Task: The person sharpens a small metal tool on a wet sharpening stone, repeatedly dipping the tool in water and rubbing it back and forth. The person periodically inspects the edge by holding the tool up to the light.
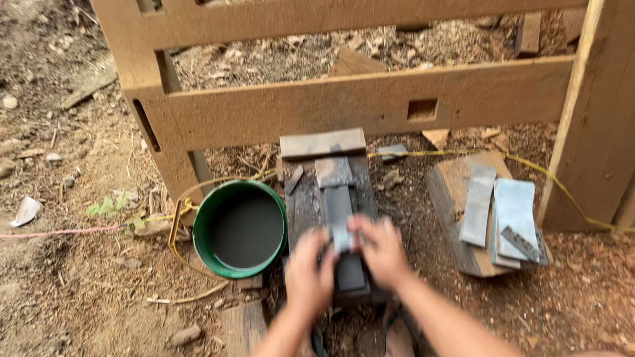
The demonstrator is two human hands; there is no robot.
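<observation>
My left hand (308, 270) and my right hand (381, 248) both press on a small flat grey blade (341, 236). The blade lies on a long dark sharpening stone (338, 206) set lengthwise on a dark wet wooden block (303, 205). Both hands are blurred. The fingers of the two hands meet over the blade, which shows only between them. A second grey stone (333, 171) lies at the far end of the dark one.
A green bucket (239, 229) with dark water stands just left of the block. At the right, a wooden slab (456, 198) carries several grey stones and a metal blade (520, 242). A wooden frame (344, 102) crosses behind. Yellow cord and wood chips lie on the dirt.
</observation>
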